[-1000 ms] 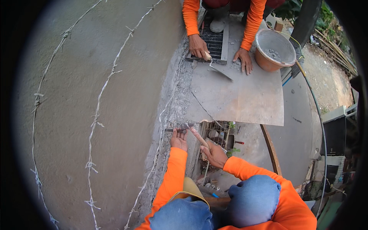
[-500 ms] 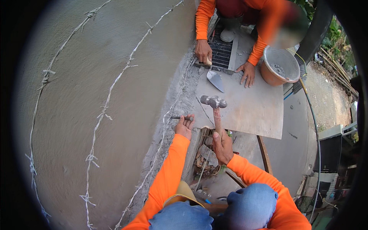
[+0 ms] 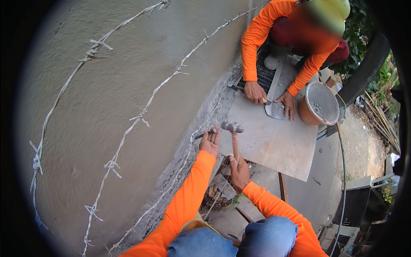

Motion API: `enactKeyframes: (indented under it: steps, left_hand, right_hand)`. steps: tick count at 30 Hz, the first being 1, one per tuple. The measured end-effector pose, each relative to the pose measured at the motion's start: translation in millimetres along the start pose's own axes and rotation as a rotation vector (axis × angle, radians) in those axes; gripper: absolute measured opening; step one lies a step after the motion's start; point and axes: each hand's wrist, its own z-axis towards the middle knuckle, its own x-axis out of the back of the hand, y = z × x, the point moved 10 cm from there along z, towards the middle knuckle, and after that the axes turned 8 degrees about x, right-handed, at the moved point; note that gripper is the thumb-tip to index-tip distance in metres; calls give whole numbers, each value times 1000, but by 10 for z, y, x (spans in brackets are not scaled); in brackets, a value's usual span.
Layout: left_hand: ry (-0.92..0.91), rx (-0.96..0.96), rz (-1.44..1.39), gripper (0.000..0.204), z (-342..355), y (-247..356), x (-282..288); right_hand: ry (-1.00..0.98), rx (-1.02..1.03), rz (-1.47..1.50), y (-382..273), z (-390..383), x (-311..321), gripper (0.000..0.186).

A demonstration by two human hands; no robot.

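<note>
My left hand (image 3: 209, 144) pinches a short dark metal chisel (image 3: 201, 134) that points toward the rough chipped base of the grey wall (image 3: 120, 77). My right hand (image 3: 239, 173) grips the wooden handle of a ball-peen hammer (image 3: 232, 128), whose blurred head is held just right of the chisel. Beneath and beside both tools lie strands of wire and a grey sheet (image 3: 274, 145) over a gap with debris.
A co-worker (image 3: 261, 30) in orange sleeves crouches ahead by a metal grate (image 3: 262, 68), holding a trowel (image 3: 274, 110). An orange bucket (image 3: 307, 111) of grey mix stands right of them. Barbed wire (image 3: 167, 79) runs along the wall. A hose (image 3: 342, 150) hangs at right.
The hammer head left the chisel, swung up and is now back nearer it. The co-worker has bent further over, trowel shifting rightward to the other hand. The whole view has turned slightly.
</note>
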Motion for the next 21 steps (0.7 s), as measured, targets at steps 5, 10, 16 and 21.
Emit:
enactKeyframes:
  steps: [5,10,16,21]
  left_hand:
    - [35,-11,29,39,26,2,49]
    - [-55,17,31,42,31,35,30]
    - [60,66,187,33,-78,28,265]
    - [139,250,371,24,-360,-366,501]
  right_hand:
    - [41,-268,212,243,-83,36,36]
    - [-34,-85,19,234,-54,-90,39]
    - [-16,-99,124,248,-131,-102,39]
    - [105,-407,473,344,-359,-19,35]
